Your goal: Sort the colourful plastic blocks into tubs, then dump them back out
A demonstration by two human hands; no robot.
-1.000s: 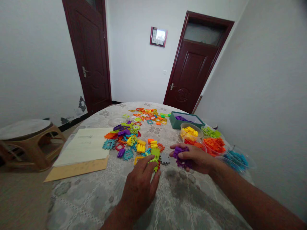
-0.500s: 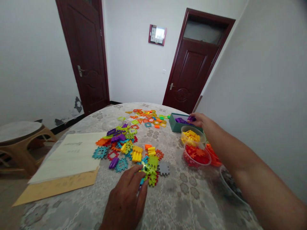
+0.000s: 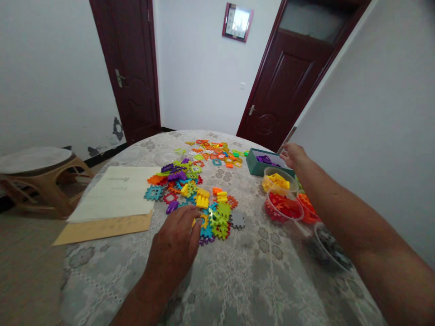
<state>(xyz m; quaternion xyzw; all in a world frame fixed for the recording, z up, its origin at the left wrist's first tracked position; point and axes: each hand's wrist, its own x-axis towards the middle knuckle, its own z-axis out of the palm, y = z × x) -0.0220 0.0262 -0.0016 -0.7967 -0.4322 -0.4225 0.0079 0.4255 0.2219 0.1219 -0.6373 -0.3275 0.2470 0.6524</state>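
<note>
My left hand (image 3: 176, 244) lies on the round table with fingers stretched flat, its fingertips touching the near edge of a pile of coloured plastic interlocking pieces (image 3: 204, 213). A grey piece (image 3: 238, 220) lies just right of that pile. My right hand (image 3: 294, 155) is stretched out over the far right corner of a green box (image 3: 253, 166) that holds purple pieces (image 3: 265, 159). Its fingers are loosely apart and I see nothing in them.
Clear tubs stand along the right: yellow pieces (image 3: 278, 181), red pieces (image 3: 283, 206), orange pieces (image 3: 307, 208), and a blurred one (image 3: 331, 253). More pieces (image 3: 214, 154) lie farther back. A white sheet (image 3: 117, 192) lies on brown card (image 3: 102, 228). A stool (image 3: 37, 176) is left.
My right hand carried a handful of purple pieces from the near table to the green box and now holds none. My left hand slid slightly left along the pile's edge.
</note>
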